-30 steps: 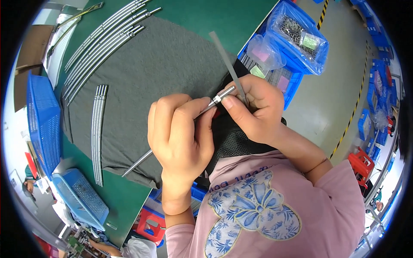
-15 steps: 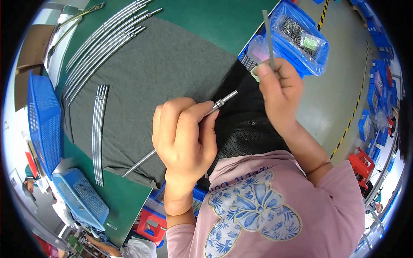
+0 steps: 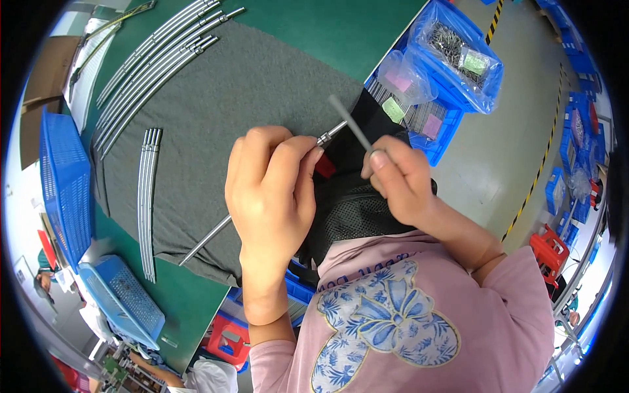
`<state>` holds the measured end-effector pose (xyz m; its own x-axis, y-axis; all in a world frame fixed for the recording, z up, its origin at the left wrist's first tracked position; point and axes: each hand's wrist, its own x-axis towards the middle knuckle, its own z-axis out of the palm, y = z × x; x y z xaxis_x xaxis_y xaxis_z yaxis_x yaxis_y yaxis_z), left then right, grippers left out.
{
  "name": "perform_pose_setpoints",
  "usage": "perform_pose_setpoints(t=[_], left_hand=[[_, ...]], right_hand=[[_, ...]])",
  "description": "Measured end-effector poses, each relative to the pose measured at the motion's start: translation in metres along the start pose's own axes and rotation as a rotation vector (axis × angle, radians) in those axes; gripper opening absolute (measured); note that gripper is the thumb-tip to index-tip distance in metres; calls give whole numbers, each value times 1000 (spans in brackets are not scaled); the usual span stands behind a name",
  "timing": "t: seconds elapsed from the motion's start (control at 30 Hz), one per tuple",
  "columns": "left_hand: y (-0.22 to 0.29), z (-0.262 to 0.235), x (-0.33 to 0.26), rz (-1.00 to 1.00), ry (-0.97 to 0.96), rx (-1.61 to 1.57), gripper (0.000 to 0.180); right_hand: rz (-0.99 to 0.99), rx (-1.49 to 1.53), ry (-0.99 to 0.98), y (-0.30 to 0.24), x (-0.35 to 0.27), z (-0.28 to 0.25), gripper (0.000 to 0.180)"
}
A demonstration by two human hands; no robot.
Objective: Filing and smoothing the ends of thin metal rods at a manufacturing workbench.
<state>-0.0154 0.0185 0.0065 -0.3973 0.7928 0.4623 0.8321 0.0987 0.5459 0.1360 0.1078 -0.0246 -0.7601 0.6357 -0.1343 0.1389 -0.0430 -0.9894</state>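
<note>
Grip: left hand (image 3: pixel 270 187) pinches the rod (image 3: pixel 205 241); right hand (image 3: pixel 401 182) grasps a flat strip (image 3: pixel 351 124).
Rod: slim, silvery metal, collared near its upper end, slanting above the grey cloth (image 3: pixel 249 85).
Strip: grey, narrow, blurred; contact with the rod unclear.

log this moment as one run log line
left hand: holds rod | right hand: holds strip near rod, contact unclear | cloth: spread on table
</note>
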Motion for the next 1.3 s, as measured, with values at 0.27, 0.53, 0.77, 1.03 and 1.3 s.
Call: perform_pose_setpoints(t=[0.27, 0.53, 0.77, 1.03, 1.3], left_hand=[[-1, 3, -3, -2, 23, 27, 15], [-1, 5, -4, 15, 50, 6, 16], [-2, 6, -1, 39, 66, -40, 16], [-4, 7, -2, 43, 72, -52, 17], [-1, 5, -5, 21, 49, -71, 16]], right_hand=[[10, 116, -61, -4, 0, 16, 18], [111, 17, -61, -18, -2, 18, 17], [166, 72, -72, -25, 16, 22, 20], [258, 244, -115, -38, 20, 23, 23], [294, 232, -202, -40, 18, 15, 22]])
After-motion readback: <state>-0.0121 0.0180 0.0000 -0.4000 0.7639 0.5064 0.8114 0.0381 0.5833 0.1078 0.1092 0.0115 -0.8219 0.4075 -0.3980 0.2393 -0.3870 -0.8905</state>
